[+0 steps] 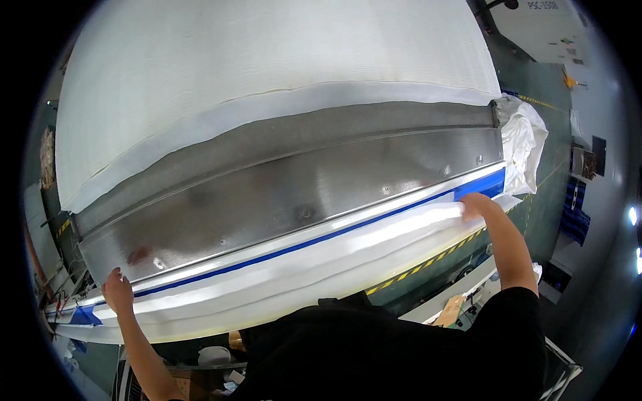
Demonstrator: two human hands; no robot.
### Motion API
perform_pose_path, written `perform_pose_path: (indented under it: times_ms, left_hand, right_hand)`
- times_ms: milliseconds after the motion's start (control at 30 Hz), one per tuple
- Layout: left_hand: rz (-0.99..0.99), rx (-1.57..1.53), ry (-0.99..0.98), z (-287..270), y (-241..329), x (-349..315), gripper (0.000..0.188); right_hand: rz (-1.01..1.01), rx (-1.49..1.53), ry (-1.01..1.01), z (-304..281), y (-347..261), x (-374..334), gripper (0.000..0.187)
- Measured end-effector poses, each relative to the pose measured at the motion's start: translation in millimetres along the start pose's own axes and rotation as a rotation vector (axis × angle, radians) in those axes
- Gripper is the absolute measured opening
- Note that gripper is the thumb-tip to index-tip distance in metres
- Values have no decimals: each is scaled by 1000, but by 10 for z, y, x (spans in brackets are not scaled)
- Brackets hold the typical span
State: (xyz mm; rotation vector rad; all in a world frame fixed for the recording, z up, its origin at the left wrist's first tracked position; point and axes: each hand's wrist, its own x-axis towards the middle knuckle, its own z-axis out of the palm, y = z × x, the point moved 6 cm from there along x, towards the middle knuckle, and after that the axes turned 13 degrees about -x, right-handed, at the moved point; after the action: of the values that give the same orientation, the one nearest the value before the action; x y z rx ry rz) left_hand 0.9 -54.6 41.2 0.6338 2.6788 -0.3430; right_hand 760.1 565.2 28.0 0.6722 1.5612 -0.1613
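Note:
A long grey metal plate point(348, 167) with several small round fittings runs across in front of me. Along its near edge lies a narrow blue strip point(267, 256), with a glossy white sheet point(374, 234) on the near side of it. My left hand point(118, 293) is at the plate's near left corner, fingertips drawn together; what they pinch, if anything, is too small to make out. At the far right end, my right hand point(476, 206) is closed on the white sheet's edge, slightly blurred, beside a wide blue patch point(491, 184). Another blue patch point(85, 315) hangs at the left end.
Beyond the plate spreads a large off-white fabric surface point(281, 47). Crumpled white plastic point(523, 144) covers its right end. Yellow-black floor tape point(428, 263) shows below the near edge. A cluttered cart point(461, 297) stands at near right, with boxes point(190, 384) at near left.

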Motion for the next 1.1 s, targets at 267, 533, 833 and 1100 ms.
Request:
perform_pose_path:
  times_ms: [267,533,833,1100]
  left_hand:
    - [-4,-68,53,56,-56,-73,32]
    - [-9,-467,144,-13,377,-263,30]
    - [302,-865,194,-151,1808,-1034,20]
    - [869,-723,-210,-258,2995,-1984,35]
  right_hand:
    - [-52,464,287,24,-521,134,25]
    - [-306,1089,275,-150,-2049,-123,47]
    - [-395,1169,418,-617,-3546,-707,37]
    - [-733,1008,496,-1100,-4342,-1171,30]
